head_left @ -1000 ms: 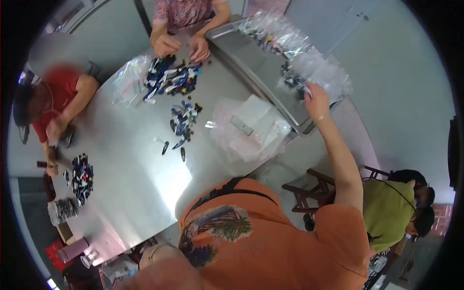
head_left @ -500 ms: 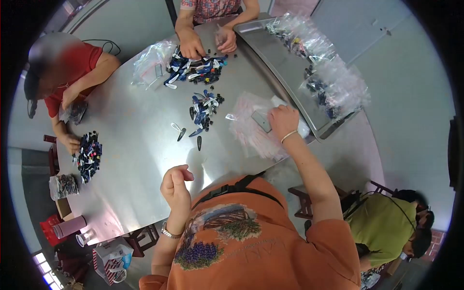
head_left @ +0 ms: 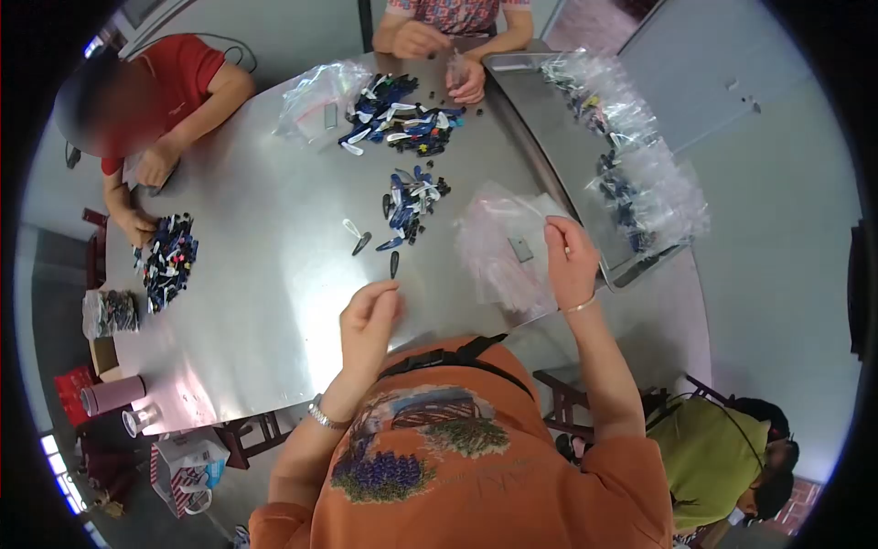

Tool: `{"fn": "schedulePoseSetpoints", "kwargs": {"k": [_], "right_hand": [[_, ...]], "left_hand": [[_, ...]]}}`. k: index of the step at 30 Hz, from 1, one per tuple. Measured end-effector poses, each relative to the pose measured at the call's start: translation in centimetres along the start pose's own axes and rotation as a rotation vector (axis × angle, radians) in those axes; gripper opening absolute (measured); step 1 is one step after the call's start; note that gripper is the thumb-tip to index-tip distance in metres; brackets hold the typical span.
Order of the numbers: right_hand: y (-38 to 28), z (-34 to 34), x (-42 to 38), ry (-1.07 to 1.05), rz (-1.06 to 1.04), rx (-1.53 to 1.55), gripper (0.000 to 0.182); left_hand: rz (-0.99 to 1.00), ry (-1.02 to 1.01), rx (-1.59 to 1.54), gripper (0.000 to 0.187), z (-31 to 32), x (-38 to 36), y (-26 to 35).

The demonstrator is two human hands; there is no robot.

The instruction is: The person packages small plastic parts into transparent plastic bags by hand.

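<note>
My left hand (head_left: 368, 322) is over the table's near edge, fingers curled together with nothing visible in them. Just beyond its fingertips lies a dark snap hair clip (head_left: 394, 265). A silver clip (head_left: 352, 228) and another dark clip (head_left: 362, 243) lie farther away, beside a small pile of blue, white and black hair clips (head_left: 416, 199). My right hand (head_left: 572, 263) pinches the edge of a clear plastic bag (head_left: 540, 207) between thumb and fingers. Under and beside it spreads a stack of pinkish clear bags (head_left: 494, 261) with a small grey flat piece (head_left: 520, 249) on top.
A metal tray (head_left: 535, 114) at the right holds filled clear bags (head_left: 645, 165). A bigger clip pile (head_left: 402, 119) lies before a person across the table; another person in red sits by a clip pile (head_left: 169, 261) at left. A pink tumbler (head_left: 114, 395) stands at the near-left edge.
My left hand has moved forward and right, closer to the single dark clip. My right hand has shifted from resting on the bag stack to pinching a bag's edge. The view has shifted slightly.
</note>
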State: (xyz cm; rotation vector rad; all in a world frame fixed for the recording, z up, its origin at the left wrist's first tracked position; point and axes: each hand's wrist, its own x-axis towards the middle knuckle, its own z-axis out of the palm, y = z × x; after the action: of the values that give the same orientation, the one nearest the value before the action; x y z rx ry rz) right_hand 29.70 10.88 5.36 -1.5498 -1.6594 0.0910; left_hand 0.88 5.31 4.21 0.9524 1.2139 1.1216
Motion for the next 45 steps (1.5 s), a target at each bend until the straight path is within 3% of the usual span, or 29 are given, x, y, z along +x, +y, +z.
{"fn": "schedulePoseSetpoints", "kwargs": {"k": [4, 5, 7, 8, 9, 11, 12, 14, 21, 23, 27, 30, 32, 33, 35, 36, 38, 42, 44, 45], "right_hand": [[-5.0, 1.2, -1.5, -0.156, 0.057, 0.326, 0.015], [-6.0, 1.7, -2.0, -0.178, 0.052, 0.345, 0.015], [-7.7, 2.8, -2.8, -0.261, 0.040, 0.464, 0.017], [-8.1, 3.6, -3.4, -0.281, 0.038, 0.564, 0.025], [-8.9, 4.2, -3.3, -0.293, 0.032, 0.574, 0.025], [-10.0, 4.8, -3.2, -0.278, 0.409, 1.085, 0.035], [-9.6, 5.1, -3.0, -0.285, 0.410, 1.087, 0.035], [-8.3, 5.5, -2.5, -0.475, 0.721, 1.287, 0.041], [-7.8, 5.2, -2.3, -0.613, 0.562, 1.057, 0.028], [-7.9, 5.0, -2.1, -0.613, 0.710, 1.172, 0.025], [-8.1, 5.1, -2.0, -0.640, 0.758, 1.162, 0.029], [-8.2, 5.7, -2.2, -0.715, 0.578, 0.918, 0.037], [-9.3, 5.8, -2.6, -0.617, 0.320, 0.655, 0.050], [-9.7, 5.9, -2.6, -0.623, 0.317, 0.655, 0.050], [-10.4, 6.2, -2.2, -0.350, -0.114, 0.447, 0.052], [-10.7, 6.1, -1.7, -0.355, -0.120, 0.451, 0.052], [-11.1, 5.7, -1.0, -0.287, -0.684, 0.056, 0.039], [-9.9, 7.4, -2.3, -0.280, -0.748, 0.115, 0.024], [-9.9, 7.8, -2.7, -0.176, -0.592, 0.138, 0.020], [-10.0, 8.1, -2.9, -0.179, -0.595, 0.140, 0.020]], "left_hand": [[0.329, -0.009, 0.245, 0.047, 2.6, 1.7, 1.4], [0.320, 0.018, 0.253, 0.047, 2.8, 2.1, 1.7], [-0.110, -0.151, -0.267, 0.041, 2.6, 2.7, 2.0], [-0.228, -0.099, -0.381, 0.027, 2.4, 2.6, 1.9], [-0.223, -0.083, -0.383, 0.027, 1.9, 2.6, 1.5], [-0.211, -0.086, -0.494, 0.014, 1.3, 2.6, 0.7], [-0.211, -0.078, -0.495, 0.014, 1.0, 2.5, 0.6], [-0.219, -0.027, -0.468, 0.011, 0.6, 2.3, 0.4], [-0.206, -0.006, -0.433, 0.011, 0.5, 2.2, 0.0], [-0.212, -0.043, -0.452, 0.011, 0.2, 2.3, -0.2], [-0.281, 0.024, -0.519, 0.011, -0.3, 2.4, 0.2], [-0.267, -0.049, -0.576, 0.012, -1.1, 2.7, -0.1], [-0.267, -0.047, -0.410, 0.011, -1.0, 2.7, -0.2], [-0.265, -0.042, -0.413, 0.011, -1.0, 2.7, -0.4], [-0.286, -0.003, -0.397, 0.011, -1.0, 2.9, -0.7], [-0.281, 0.005, -0.400, 0.011, -1.0, 2.8, -0.5], [-0.329, -0.002, -0.259, 0.022, -1.1, 2.5, 0.0], [-0.295, -0.031, -0.268, 0.035, -2.5, 2.2, 0.2], [-0.289, 0.058, -0.924, 0.048, -3.0, 1.6, -0.2], [-0.287, 0.062, -0.927, 0.048, -3.0, 1.3, -0.6]]}}
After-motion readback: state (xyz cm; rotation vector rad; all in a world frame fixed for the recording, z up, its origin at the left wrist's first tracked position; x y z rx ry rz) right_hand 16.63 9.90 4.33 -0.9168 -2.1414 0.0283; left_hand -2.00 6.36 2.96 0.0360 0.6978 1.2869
